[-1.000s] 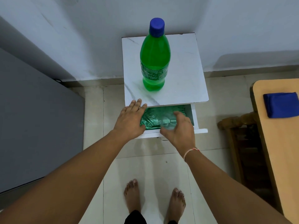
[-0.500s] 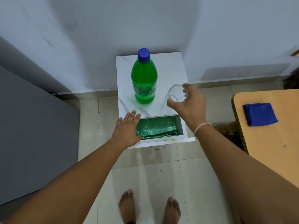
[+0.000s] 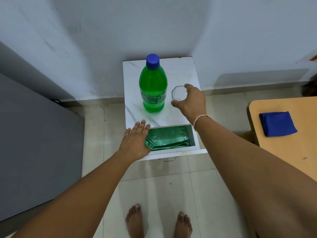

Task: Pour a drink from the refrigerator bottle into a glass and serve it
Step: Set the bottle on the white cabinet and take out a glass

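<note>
Glass (image 3: 178,93) now out of the drawer (image 3: 192,138), at the worktop (image 3: 180,73); a second ago the right hand (image 3: 192,103) was reaching inside. Right fingers (image 3: 187,86) curl around its rim. Bottle (image 3: 153,86) stands capped just left of them. Left hand (image 3: 137,143), fingers together, flat at drawer's front edge. Judgement: drawer can close, uncapping next

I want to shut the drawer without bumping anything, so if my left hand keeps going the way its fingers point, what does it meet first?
Probably the green bottle; the left hand points across the cabinet top toward it.
</note>
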